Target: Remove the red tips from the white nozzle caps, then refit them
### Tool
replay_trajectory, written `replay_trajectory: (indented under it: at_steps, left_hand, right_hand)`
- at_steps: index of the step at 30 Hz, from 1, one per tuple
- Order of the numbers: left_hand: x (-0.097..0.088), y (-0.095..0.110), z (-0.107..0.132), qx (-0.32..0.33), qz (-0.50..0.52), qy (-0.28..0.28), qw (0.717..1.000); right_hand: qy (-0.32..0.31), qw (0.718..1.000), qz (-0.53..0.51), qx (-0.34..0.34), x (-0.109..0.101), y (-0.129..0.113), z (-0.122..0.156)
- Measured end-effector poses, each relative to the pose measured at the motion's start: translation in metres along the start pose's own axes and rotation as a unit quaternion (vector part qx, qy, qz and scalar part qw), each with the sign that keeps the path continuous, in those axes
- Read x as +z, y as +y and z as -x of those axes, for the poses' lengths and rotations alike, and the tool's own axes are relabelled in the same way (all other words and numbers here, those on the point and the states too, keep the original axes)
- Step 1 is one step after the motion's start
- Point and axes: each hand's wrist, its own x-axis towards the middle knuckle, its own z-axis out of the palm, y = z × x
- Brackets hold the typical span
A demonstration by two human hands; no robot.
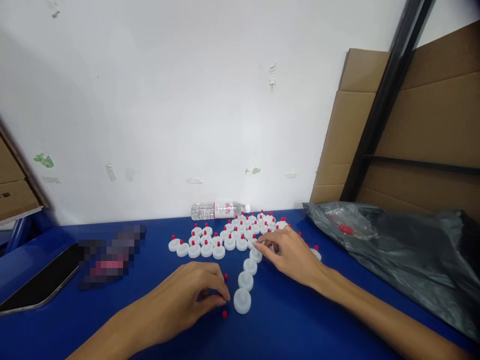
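My left hand hovers low over the blue table with thumb and fingertips pinched together; whatever is between them is hidden. Close to its fingertips lie two small red tips, one red tip behind and another red tip in front. My right hand is closed, thumb and index finger meeting at the top of a round white cap; what they pinch cannot be made out. From there a row of white caps without red tips runs toward me, ending with the nearest white cap. Behind stand many white caps with red tips.
A clear water bottle lies against the white wall. To the right, a dark plastic bag carries a clear bag of red pieces. At left lie a phone and a blurred-out item. Cardboard leans at right.
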Motion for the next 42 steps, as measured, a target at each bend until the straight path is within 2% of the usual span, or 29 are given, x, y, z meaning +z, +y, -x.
replay_trajectory:
  at_steps: [8, 17, 30, 33, 35, 39, 42]
  left_hand:
    - [0.001, 0.001, 0.001, -0.030, -0.004, -0.010, 0.999]
    - [0.005, -0.003, -0.001, -0.015, -0.004, -0.023, 1.000]
    - [-0.006, 0.002, -0.001, -0.020, -0.015, -0.010, 1.000]
    - [-0.005, 0.003, -0.002, -0.009, -0.042, 0.020, 0.999]
    - [-0.004, 0.002, -0.002, 0.001, -0.073, 0.064, 0.995]
    - [-0.001, -0.002, 0.000, 0.008, -0.171, 0.178, 0.969]
    - [0.000, -0.007, 0.001, -0.002, -0.210, 0.217, 0.953]
  right_hand:
    - [0.043, 0.998, 0.049, 0.002, -0.012, 0.001, -0.003]
    - [0.038, 0.998, 0.054, 0.006, -0.008, -0.001, -0.002]
    - [0.020, 0.996, 0.087, 0.015, -0.015, 0.000, -0.003]
    - [0.014, 0.994, 0.103, 0.024, -0.015, 0.002, -0.003]
    - [0.007, 0.992, 0.121, 0.028, -0.014, 0.005, -0.002]
    - [-0.007, 0.988, 0.152, 0.026, -0.008, 0.015, -0.001]
    - [-0.011, 0.987, 0.160, 0.019, -0.005, 0.017, -0.001]
